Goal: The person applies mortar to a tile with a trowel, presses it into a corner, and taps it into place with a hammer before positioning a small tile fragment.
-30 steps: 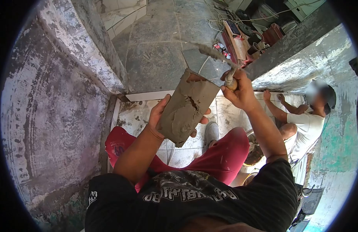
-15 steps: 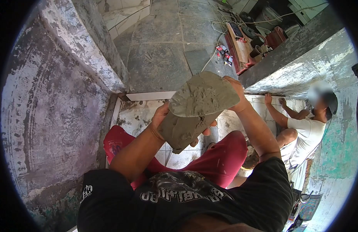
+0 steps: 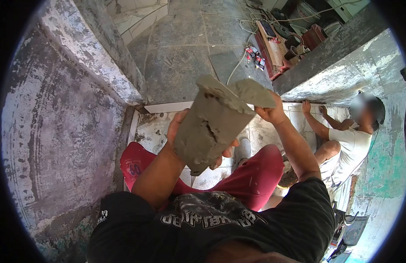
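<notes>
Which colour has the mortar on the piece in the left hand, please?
The mortar is grey-brown, as the head view shows.

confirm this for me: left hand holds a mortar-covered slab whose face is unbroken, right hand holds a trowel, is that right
Not quite: the face of the mortar-covered slab in the left hand is broken. The head view shows a dark, ragged gap near its middle. The right hand does hold a trowel.

Soft light brightens the right-hand wall [image 3: 382, 175]; fisheye distortion curves the edges (corners fall black).
</notes>
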A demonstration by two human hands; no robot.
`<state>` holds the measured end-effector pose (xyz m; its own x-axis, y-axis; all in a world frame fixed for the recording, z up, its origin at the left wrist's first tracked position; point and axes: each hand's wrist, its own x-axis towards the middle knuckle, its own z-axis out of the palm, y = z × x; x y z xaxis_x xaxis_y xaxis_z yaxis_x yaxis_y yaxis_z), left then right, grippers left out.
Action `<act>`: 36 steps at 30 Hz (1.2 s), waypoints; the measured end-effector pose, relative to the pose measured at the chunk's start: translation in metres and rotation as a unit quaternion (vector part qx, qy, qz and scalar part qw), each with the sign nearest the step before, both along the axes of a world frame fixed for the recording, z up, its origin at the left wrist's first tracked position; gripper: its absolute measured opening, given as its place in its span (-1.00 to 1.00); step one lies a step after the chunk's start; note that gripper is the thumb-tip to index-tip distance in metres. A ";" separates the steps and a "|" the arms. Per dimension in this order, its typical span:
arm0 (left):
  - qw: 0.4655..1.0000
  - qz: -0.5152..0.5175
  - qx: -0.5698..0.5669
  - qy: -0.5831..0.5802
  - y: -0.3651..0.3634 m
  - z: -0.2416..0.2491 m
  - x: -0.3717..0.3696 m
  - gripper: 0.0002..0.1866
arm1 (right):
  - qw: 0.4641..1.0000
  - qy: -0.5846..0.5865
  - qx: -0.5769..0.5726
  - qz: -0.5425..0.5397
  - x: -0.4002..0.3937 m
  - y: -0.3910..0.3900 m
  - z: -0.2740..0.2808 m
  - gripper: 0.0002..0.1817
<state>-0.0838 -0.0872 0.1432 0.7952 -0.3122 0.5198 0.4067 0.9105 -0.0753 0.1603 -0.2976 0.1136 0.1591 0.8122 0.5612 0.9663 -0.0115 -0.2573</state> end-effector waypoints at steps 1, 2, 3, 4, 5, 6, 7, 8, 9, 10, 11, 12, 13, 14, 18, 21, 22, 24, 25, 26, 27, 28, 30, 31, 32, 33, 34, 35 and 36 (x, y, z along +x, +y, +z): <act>1.000 0.012 0.007 -0.009 0.006 0.001 -0.001 -0.08 | 0.999 0.013 -0.024 -0.025 0.003 -0.006 -0.004 -0.75; 0.999 0.025 0.015 -0.019 0.013 0.001 -0.002 -0.07 | 0.994 0.083 -0.007 -0.064 0.003 -0.012 -0.011 -0.75; 0.999 0.034 0.018 -0.018 0.018 0.001 -0.004 -0.06 | 0.983 0.155 0.009 -0.103 -0.001 -0.017 -0.016 -0.75; 0.999 0.043 0.021 -0.017 0.022 0.000 -0.006 -0.06 | 0.963 0.229 0.023 -0.142 -0.004 -0.021 -0.020 -0.75; 0.999 0.048 0.020 -0.010 0.026 -0.001 -0.006 -0.06 | 0.959 0.249 0.032 -0.130 -0.001 -0.025 -0.019 -0.75; 0.998 0.052 0.019 -0.003 0.029 -0.002 -0.005 -0.06 | 0.968 0.232 0.028 -0.095 0.000 -0.026 -0.008 -0.68; 0.998 0.057 0.034 0.012 0.032 -0.003 -0.006 -0.07 | 0.955 0.282 0.055 -0.079 -0.004 -0.026 0.001 -0.64; 0.996 0.062 0.048 0.029 0.035 -0.004 -0.007 -0.08 | 0.938 0.332 0.082 -0.062 -0.009 -0.026 0.012 -0.61; 0.995 0.069 0.062 0.045 0.040 -0.005 -0.008 -0.09 | 0.921 0.381 0.074 -0.041 -0.015 -0.026 0.031 -0.58; 0.990 0.079 0.097 0.057 0.044 -0.005 -0.009 -0.12 | 0.900 0.430 0.064 -0.020 -0.021 -0.028 0.053 -0.56; 0.985 0.088 0.132 0.070 0.049 -0.003 -0.011 -0.15 | 0.863 0.503 0.038 -0.006 -0.027 -0.032 0.075 -0.59; 0.978 0.096 0.168 0.081 0.055 -0.001 -0.011 -0.18 | 0.861 0.504 0.033 0.052 -0.030 -0.033 0.090 -0.67; 0.966 0.114 0.212 0.096 0.061 -0.002 -0.012 -0.21 | 0.853 0.520 0.002 0.040 -0.033 -0.034 0.111 -0.70; 0.952 0.129 0.255 0.111 0.064 -0.002 -0.012 -0.23 | 0.844 0.536 -0.027 0.025 -0.038 -0.037 0.131 -0.70; 0.915 0.181 0.338 0.124 0.059 -0.015 -0.007 -0.29 | 0.832 0.535 -0.141 -0.045 -0.066 -0.026 0.171 -0.66; 0.893 0.225 0.358 0.157 0.043 -0.022 -0.003 -0.30 | 0.841 0.495 -0.188 -0.110 -0.094 -0.005 0.187 -0.71; 0.890 0.244 0.351 0.155 0.038 -0.024 -0.001 -0.31 | 0.844 0.478 -0.209 -0.125 -0.100 0.000 0.189 -0.72; 0.885 0.282 0.337 0.151 0.026 -0.024 0.003 -0.32 | 0.848 0.442 -0.249 -0.154 -0.112 0.008 0.193 -0.73; 0.880 0.294 0.338 0.158 0.022 -0.021 0.005 -0.32 | 0.856 0.436 -0.234 -0.150 -0.116 0.011 0.188 -0.73; 0.875 0.305 0.338 0.166 0.019 -0.017 0.004 -0.32 | 0.857 0.426 -0.247 -0.153 -0.119 0.014 0.186 -0.72; 0.869 0.315 0.338 0.175 0.016 -0.013 0.004 -0.31 | 0.857 0.416 -0.260 -0.157 -0.122 0.016 0.186 -0.71; 0.860 0.332 0.346 0.174 0.014 -0.011 0.005 -0.30 | 0.858 0.406 -0.272 -0.160 -0.124 0.019 0.185 -0.69; 0.840 0.365 0.361 0.173 0.009 -0.006 0.007 -0.28 | 0.869 0.394 -0.258 -0.156 -0.128 0.022 0.178 -0.72; 0.832 0.387 0.364 0.161 0.008 -0.004 0.009 -0.27 | 0.878 0.376 -0.253 -0.158 -0.128 0.024 0.174 -0.74; 0.822 0.408 0.367 0.149 0.007 -0.002 0.010 -0.26 | 0.886 0.358 -0.247 -0.160 -0.129 0.026 0.172 -0.76; 0.813 0.428 0.371 0.137 0.006 0.000 0.011 -0.26 | 0.892 0.344 -0.249 -0.154 -0.131 0.028 0.171 -0.76; 0.807 0.437 0.372 0.135 0.006 0.002 0.012 -0.25 | 0.898 0.330 -0.250 -0.150 -0.133 0.029 0.171 -0.76; 0.803 0.446 0.374 0.133 0.007 0.004 0.012 -0.25 | 0.903 0.317 -0.251 -0.146 -0.135 0.030 0.170 -0.76; 0.797 0.454 0.376 0.130 0.007 0.005 0.013 -0.24 | 0.899 0.320 -0.257 -0.152 -0.138 0.032 0.169 -0.76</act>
